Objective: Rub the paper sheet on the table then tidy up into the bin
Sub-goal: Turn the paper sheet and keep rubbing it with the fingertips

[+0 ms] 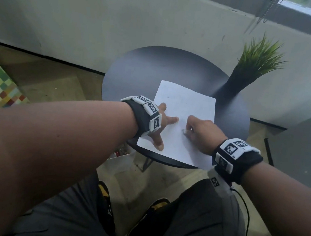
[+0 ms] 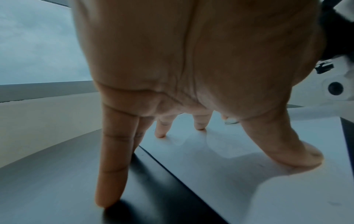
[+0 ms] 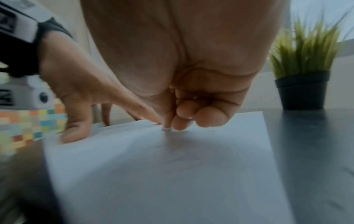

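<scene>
A white paper sheet [image 1: 181, 120] lies flat on the near half of a round dark worktop [image 1: 146, 72], its near right corner reaching past the worktop's near edge. The left hand [image 1: 163, 122] presses down on the sheet's left side with straight, spread fingers; the thumb lies on the near left part of the paper, and in the left wrist view the little finger [image 2: 113, 166] stands on the bare worktop just beside the sheet's left edge. The right hand [image 1: 203, 135] is curled, knuckles up, with its fingertips [image 3: 178, 122] gathered against the middle of the sheet. Something small and pale, perhaps an eraser [image 3: 166, 129], seems to be pinched there against the paper, though blur makes it hard to tell. The two hands are close together, the left forefinger pointing at the right hand's fingertips. A green grass-like plant in a black pot [image 1: 240, 81] stands on the far right of the worktop, apart from the sheet's far right corner.
</scene>
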Motion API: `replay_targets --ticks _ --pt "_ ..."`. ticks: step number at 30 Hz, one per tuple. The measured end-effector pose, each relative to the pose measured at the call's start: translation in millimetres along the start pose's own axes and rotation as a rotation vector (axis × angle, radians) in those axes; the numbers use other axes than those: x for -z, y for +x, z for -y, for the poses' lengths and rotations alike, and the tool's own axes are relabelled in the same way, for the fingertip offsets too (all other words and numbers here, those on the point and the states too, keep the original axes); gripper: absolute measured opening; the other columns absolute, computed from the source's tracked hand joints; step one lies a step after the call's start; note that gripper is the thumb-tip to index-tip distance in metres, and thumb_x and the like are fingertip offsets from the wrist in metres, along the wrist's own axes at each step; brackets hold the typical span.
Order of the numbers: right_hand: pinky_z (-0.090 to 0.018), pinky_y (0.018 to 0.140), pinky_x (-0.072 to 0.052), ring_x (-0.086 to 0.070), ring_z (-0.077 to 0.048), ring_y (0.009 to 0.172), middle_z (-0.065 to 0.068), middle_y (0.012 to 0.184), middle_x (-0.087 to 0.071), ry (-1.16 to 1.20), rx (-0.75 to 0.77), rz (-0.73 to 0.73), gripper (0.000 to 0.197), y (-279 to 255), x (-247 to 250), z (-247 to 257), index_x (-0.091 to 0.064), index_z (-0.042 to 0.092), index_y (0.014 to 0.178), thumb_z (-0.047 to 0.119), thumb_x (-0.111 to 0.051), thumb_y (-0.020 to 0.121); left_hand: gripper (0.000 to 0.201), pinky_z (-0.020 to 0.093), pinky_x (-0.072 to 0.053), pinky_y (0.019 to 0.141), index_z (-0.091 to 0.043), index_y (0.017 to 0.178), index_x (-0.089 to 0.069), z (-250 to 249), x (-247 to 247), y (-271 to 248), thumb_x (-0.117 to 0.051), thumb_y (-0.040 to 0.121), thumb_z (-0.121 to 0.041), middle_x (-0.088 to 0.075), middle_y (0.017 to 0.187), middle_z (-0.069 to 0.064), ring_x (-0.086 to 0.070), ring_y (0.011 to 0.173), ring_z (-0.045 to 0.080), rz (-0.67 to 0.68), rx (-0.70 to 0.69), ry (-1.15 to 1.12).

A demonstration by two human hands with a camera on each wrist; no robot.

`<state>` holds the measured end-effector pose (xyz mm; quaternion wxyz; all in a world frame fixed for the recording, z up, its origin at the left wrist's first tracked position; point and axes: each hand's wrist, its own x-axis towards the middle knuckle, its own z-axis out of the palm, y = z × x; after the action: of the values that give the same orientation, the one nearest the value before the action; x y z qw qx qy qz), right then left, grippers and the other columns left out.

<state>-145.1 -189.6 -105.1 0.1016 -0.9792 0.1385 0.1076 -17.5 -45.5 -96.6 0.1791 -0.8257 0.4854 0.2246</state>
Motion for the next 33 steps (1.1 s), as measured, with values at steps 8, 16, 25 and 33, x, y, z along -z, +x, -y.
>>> replay_targets --ticks 8,16,25,33 --pt "-0.028 0.066 -0.043 -0.052 -0.018 0.07 0.007 0.077 -0.056 0.021 0.018 0.066 0.014 -14 2 -11 -0.052 0.024 0.093 0.038 -0.053 0.093 0.117 0.052 -0.046 0.091 -0.062 0.151 0.01 -4 7 2 -0.071 0.068 -0.08 -0.012 0.163 0.021 -0.05 0.126 0.049 0.043 -0.008 0.061" --pt "-0.034 0.075 -0.052 -0.059 -0.022 0.082 0.0 0.09 -0.065 0.107 -0.017 0.137 0.015 -19 -7 -5 -0.049 0.029 0.092 0.044 -0.052 0.091 0.121 0.059 -0.04 0.106 -0.059 0.154 0.001 -6 14 1 -0.078 0.064 -0.074 -0.013 0.164 0.013 -0.033 0.14 0.049 0.051 -0.027 0.157" --pt "-0.033 0.074 -0.049 -0.057 -0.019 0.086 0.003 0.093 -0.063 0.107 0.078 0.096 0.017 -29 -18 20 -0.052 0.028 0.096 0.045 -0.052 0.093 0.103 0.043 -0.049 0.082 -0.042 0.149 -0.029 -13 5 1 -0.067 0.064 -0.086 -0.035 0.148 0.01 -0.058 0.113 0.04 -0.017 -0.065 0.003" --pt "-0.035 0.069 -0.047 -0.056 -0.026 0.081 -0.005 0.091 -0.06 0.139 -0.18 0.019 0.021 -15 1 -5 -0.046 0.021 0.092 0.041 -0.049 0.093 0.108 0.053 -0.05 0.092 -0.055 0.152 -0.011 -13 1 -3 -0.07 0.065 -0.081 -0.033 0.145 0.012 -0.05 0.117 0.046 -0.035 -0.055 -0.021"
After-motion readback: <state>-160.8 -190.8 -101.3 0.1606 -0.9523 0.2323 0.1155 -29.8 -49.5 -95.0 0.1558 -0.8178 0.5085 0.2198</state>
